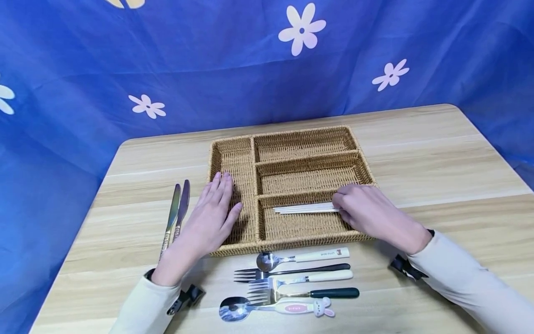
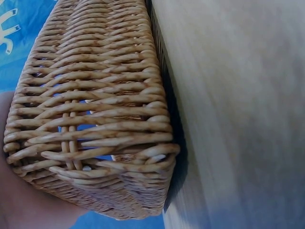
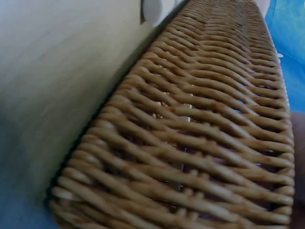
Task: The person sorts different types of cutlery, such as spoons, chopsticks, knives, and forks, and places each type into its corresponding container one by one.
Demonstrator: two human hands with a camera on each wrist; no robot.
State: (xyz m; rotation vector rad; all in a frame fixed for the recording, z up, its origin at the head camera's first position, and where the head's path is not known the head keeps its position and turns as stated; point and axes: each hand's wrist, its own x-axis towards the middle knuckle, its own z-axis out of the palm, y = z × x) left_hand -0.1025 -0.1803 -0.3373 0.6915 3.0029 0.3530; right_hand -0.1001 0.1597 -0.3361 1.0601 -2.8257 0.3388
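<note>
A wicker cutlery tray [image 1: 255, 185] with several compartments sits on the table. White chopsticks [image 1: 306, 208] lie sideways within its front right compartment, and my right hand [image 1: 363, 208] grips their right end with curled fingers; the fingertips are partly hidden. Over the tray's left rim rests my left hand [image 1: 212, 215], fingers extended into the long left compartment. In the left wrist view, the woven outer wall [image 2: 95, 109] fills the middle, with a blurred part of the hand beside it. The right wrist view shows mostly the tray's outer wall [image 3: 200, 114].
Left of the tray lie two table knives [image 1: 177, 211], partly behind the left forearm. In front are a white-handled spoon [image 1: 302, 256], a black fork [image 1: 294, 271], a white-handled fork [image 1: 308, 278], a green-handled fork [image 1: 313, 293] and a rabbit-handled spoon [image 1: 275, 308]. A blue flowered cloth [image 1: 233, 60] hangs behind.
</note>
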